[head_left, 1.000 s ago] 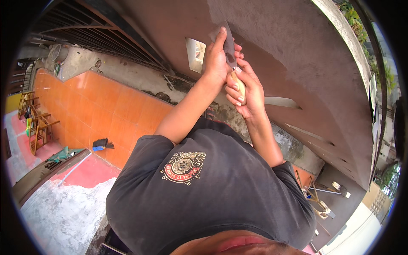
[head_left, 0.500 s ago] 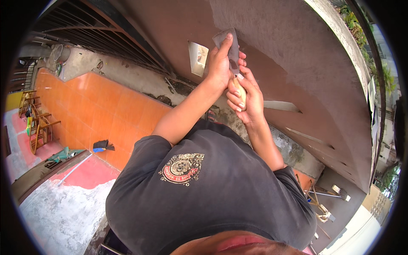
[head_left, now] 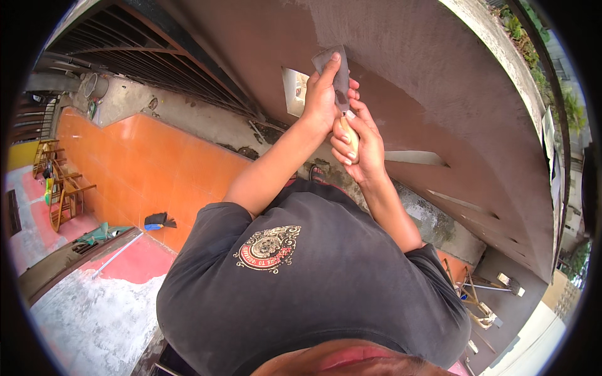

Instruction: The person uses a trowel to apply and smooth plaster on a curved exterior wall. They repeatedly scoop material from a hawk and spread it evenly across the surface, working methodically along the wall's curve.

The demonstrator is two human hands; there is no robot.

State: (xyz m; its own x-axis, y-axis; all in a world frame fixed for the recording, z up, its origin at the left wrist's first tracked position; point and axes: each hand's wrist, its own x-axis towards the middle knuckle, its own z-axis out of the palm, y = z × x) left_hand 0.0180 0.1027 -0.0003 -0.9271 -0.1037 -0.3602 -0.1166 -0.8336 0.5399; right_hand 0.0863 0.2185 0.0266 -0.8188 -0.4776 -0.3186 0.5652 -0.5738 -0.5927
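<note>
A putty knife point(head_left: 341, 80) with a flared grey metal blade and a pale wooden handle is held up in front of me, blade pointing away. My right hand point(head_left: 364, 145) wraps its fingers round the handle. On the blade, the thumb of my left hand point(head_left: 321, 100) lies along the upper face, while its fingertips show past the far side edge. Both hands are close together, near a brown wall point(head_left: 433, 144). A lighter grey-brown coat point(head_left: 401, 44) covers the wall's upper part.
Dark metal bars point(head_left: 144, 59) stand at the upper left. An orange tiled surface point(head_left: 157, 156) stretches along my left, with a broom point(head_left: 158, 222) and wooden chairs point(head_left: 63, 194) beyond it. The wall has a rectangular opening point(head_left: 295, 92). Wooden pieces and another brush point(head_left: 513, 285) are at the lower right.
The view has shifted slightly. Both hands keep the same hold on the putty knife, with hardly any movement of the fingers.
</note>
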